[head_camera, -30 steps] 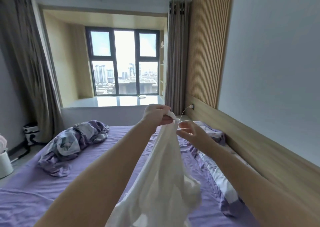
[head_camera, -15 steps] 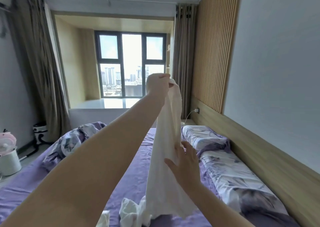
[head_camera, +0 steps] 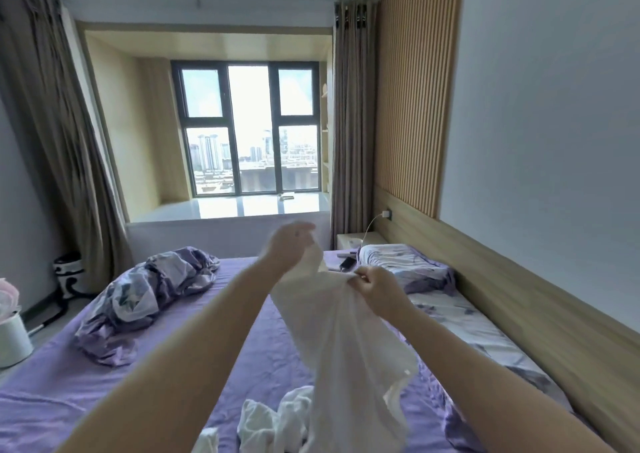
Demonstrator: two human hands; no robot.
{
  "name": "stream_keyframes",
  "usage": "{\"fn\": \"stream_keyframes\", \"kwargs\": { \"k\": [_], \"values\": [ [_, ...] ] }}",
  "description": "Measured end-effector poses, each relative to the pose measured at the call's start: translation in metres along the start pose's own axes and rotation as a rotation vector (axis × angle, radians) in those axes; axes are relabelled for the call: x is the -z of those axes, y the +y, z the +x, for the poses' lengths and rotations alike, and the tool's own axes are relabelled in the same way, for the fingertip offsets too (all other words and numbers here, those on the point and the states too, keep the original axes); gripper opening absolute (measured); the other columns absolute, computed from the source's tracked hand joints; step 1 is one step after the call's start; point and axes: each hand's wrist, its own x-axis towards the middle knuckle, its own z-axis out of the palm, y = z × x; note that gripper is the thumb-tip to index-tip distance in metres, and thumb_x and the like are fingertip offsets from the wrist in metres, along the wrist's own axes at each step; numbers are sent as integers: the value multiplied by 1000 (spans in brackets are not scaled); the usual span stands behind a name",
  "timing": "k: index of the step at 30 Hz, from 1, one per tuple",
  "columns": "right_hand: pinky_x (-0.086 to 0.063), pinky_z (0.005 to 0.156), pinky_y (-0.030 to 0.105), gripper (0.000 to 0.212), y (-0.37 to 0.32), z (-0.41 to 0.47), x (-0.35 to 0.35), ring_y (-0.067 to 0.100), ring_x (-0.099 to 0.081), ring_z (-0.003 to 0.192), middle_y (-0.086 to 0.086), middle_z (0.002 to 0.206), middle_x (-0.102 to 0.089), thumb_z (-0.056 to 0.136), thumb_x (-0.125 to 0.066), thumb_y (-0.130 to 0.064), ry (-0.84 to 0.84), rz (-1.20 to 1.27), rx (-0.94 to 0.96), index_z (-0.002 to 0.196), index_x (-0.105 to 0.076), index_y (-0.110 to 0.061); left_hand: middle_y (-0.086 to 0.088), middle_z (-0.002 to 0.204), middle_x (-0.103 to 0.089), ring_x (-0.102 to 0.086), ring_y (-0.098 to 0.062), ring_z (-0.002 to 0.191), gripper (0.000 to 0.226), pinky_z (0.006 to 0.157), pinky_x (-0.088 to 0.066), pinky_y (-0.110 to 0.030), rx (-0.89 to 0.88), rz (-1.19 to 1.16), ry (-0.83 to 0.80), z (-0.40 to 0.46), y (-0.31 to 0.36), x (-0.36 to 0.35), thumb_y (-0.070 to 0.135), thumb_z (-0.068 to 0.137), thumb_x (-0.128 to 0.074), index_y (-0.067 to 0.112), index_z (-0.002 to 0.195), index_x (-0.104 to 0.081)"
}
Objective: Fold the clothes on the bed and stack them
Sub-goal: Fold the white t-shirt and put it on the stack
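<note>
A white garment [head_camera: 343, 341] hangs in the air over the purple bed [head_camera: 166, 359]. My left hand [head_camera: 289, 246] grips its upper edge, blurred by motion. My right hand [head_camera: 375, 288] pinches the fabric a little lower and to the right, so a short stretch of cloth spans the two hands. The rest of the garment drapes down to the bed. More crumpled white clothes [head_camera: 273, 421] lie on the sheet below it, near the bottom of the view.
A bunched purple floral quilt [head_camera: 145, 293] lies on the bed's left. Floral pillows [head_camera: 408, 265] run along the wooden headboard [head_camera: 519, 300] on the right. A phone [head_camera: 347, 262] on a cable lies near the nightstand [head_camera: 353, 239]. A white bin [head_camera: 12, 338] stands on the floor at left.
My left hand has come down from high up with the garment's top. My right hand rose from lower on the cloth and now pinches its upper edge.
</note>
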Motion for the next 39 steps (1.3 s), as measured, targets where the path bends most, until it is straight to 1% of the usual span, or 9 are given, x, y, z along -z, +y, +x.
{"fn": "stream_keyframes", "kwargs": {
  "k": [5, 8, 12, 21, 25, 28, 30, 36, 39],
  "values": [
    [-45, 62, 26, 9, -13, 25, -9, 20, -58, 73, 5, 71, -62, 88, -60, -13, 98, 316, -279, 81, -62, -7, -3, 118, -61, -59, -12, 95, 66, 73, -50, -18, 128, -240, -336, -44, -48, -48, 34, 85, -67, 23, 141, -34],
    [-51, 65, 31, 10, -18, 39, -9, 24, -58, 75, 12, 82, -59, 88, -61, -7, 97, 518, -412, 97, -59, -4, 1, 116, -63, -61, -13, 105, 72, 88, -54, -30, 127, -400, -335, -54, -65, -69, 39, 68, -80, 26, 130, -46],
    [-55, 55, 31, 15, -24, 42, -3, 23, -59, 70, 15, 86, -56, 89, -56, 3, -82, 792, -448, 100, -50, -5, -2, 94, -70, -62, -9, 76, 20, 70, -53, -23, 230, -312, -203, -47, -70, -76, 32, 79, -71, 17, 93, -69],
    [-51, 89, 30, 56, 14, 16, 9, 14, -61, 104, 0, 114, -63, 76, -77, -31, -430, 307, -115, 123, -50, -18, -15, 98, -69, -66, -30, 89, 34, 82, -54, -41, 404, -524, -27, -13, -75, -66, 34, 89, -62, 3, 102, -66],
    [-50, 64, 29, 33, 26, 13, 13, 16, -60, 74, 3, 83, -63, 75, -77, -28, -355, 19, -140, 96, -61, -8, -17, 98, -64, -59, -30, 85, 35, 74, -48, -39, 480, -641, 27, -6, -76, -64, 30, 92, -58, 0, 109, -60],
    [-44, 41, 21, 20, 30, 17, 16, 13, -51, 48, 5, 63, -54, 79, -71, -19, -211, 97, -223, 79, -57, -5, -18, 102, -63, -58, -32, 90, 31, 78, -49, -42, 527, -724, 71, -5, -79, -65, 24, 94, -55, 0, 114, -57],
    [-45, 45, 21, 15, 30, 20, 18, 14, -52, 50, 5, 64, -56, 83, -69, -17, -135, 290, -212, 77, -61, -7, -15, 98, -62, -58, -31, 89, 27, 75, -50, -41, 556, -741, 76, -6, -82, -66, 20, 94, -54, 1, 114, -56],
    [-52, 69, 30, 10, 9, 31, 10, 13, -63, 72, 1, 78, -68, 88, -65, -20, -181, 781, -222, 82, -73, -20, -12, 78, -67, -65, -23, 63, 27, 58, -53, -30, 487, -126, -298, -22, -80, -55, 24, 92, -54, 1, 104, -61],
    [-54, 75, 31, 9, 5, 32, 0, 14, -64, 78, -2, 82, -70, 86, -66, -22, -276, 660, -167, 82, -74, -24, -4, 91, -69, -64, -21, 85, 22, 72, -49, -30, 247, 168, -15, -17, -70, -48, 27, 81, -63, 12, 97, -66]
  ]
}}
